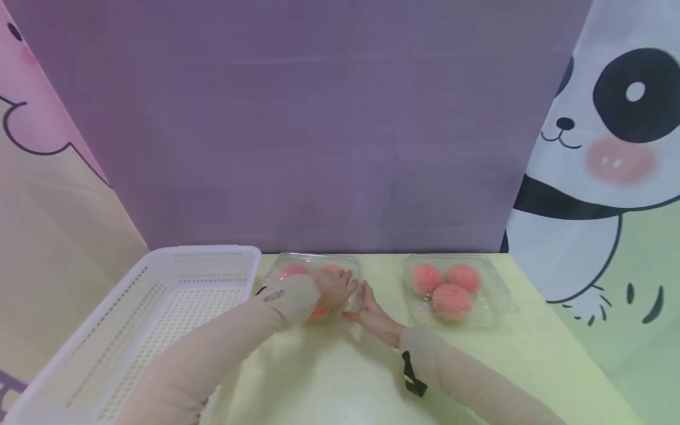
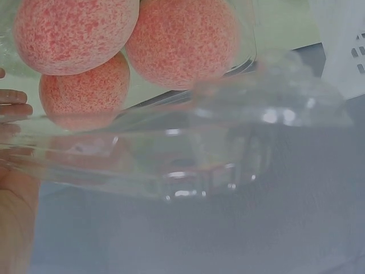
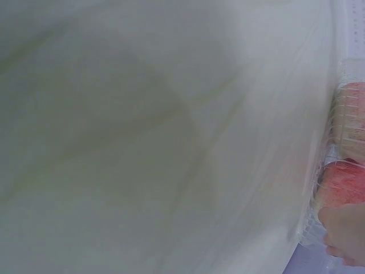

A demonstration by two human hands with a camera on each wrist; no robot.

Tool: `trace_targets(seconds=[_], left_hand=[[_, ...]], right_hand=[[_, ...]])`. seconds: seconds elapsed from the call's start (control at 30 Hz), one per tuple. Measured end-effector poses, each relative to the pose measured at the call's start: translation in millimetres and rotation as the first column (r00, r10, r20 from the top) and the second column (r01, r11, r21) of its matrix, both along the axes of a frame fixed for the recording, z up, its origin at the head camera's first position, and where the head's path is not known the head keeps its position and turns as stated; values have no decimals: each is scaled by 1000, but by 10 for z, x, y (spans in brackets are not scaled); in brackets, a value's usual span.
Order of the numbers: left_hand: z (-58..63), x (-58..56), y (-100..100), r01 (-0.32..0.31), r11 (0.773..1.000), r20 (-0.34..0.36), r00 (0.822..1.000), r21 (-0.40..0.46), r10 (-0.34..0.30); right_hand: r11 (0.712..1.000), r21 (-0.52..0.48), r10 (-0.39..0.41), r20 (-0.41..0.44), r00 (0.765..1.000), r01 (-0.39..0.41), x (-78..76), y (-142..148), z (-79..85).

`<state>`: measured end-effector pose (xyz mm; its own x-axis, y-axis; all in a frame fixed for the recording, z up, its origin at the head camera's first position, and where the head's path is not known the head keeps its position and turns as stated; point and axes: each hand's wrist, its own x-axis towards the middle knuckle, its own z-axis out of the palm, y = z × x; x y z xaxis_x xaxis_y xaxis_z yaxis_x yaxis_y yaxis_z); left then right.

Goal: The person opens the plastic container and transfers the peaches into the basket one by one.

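Note:
On the left part of the table, a clear plastic fruit box (image 1: 313,258) contains pink speckled peaches (image 2: 182,43). My left hand (image 1: 334,288) reaches across the box, its bent fingers gripping the clear plastic near the right side. From the right, my right hand (image 1: 376,316) holds the box's right edge between thumb and fingers. A clear plastic lid (image 2: 217,142) tilts in front of the peaches in the left wrist view. Behind my left forearm, part of the box is hidden. In the right wrist view a hand (image 3: 345,231) touches the box beside a peach (image 3: 344,184).
A large white perforated basket (image 1: 164,255) stands left of the box. To the right lies another clear box (image 1: 486,310) with three peaches (image 1: 451,301) inside. The pale yellow table (image 1: 340,383) ends at a purple backdrop (image 1: 329,130).

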<state>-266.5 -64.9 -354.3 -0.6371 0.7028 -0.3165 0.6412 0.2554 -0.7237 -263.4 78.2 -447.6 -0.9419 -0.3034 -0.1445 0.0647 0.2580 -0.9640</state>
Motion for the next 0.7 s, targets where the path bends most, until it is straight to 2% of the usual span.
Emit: trace_targets(seconds=[0.23, 0.33, 0.4, 0.5, 0.57, 0.6, 0.7], left_hand=[[15, -1, 14, -12, 1000, 26, 1000, -12, 12], [47, -42, 16, -70, 996, 94, 993, 49, 66], [76, -70, 9, -88, 995, 128, 988, 42, 82], [109, -106, -5, -124, 986, 183, 978, 108, 103], [113, -110, -19, -73, 993, 163, 985, 94, 57], [113, -109, -25, -79, 987, 176, 983, 138, 55], [108, -94, -52, -19, 990, 134, 991, 142, -1]], right_hand=[[1000, -16, 10, 0, 1000, -10, -2, 1, -26], [1000, -15, 21, 1, 1000, -21, 8, 12, -21], [999, -21, 28, 9, 1000, -28, 19, 21, -19], [999, -29, 33, 4, 999, -32, 35, 28, -5], [999, -37, 30, 0, 1000, -30, 40, 30, 0], [999, -38, 31, -5, 999, -32, 43, 30, 4], [999, -34, 37, -11, 999, -38, 50, 38, -1]])
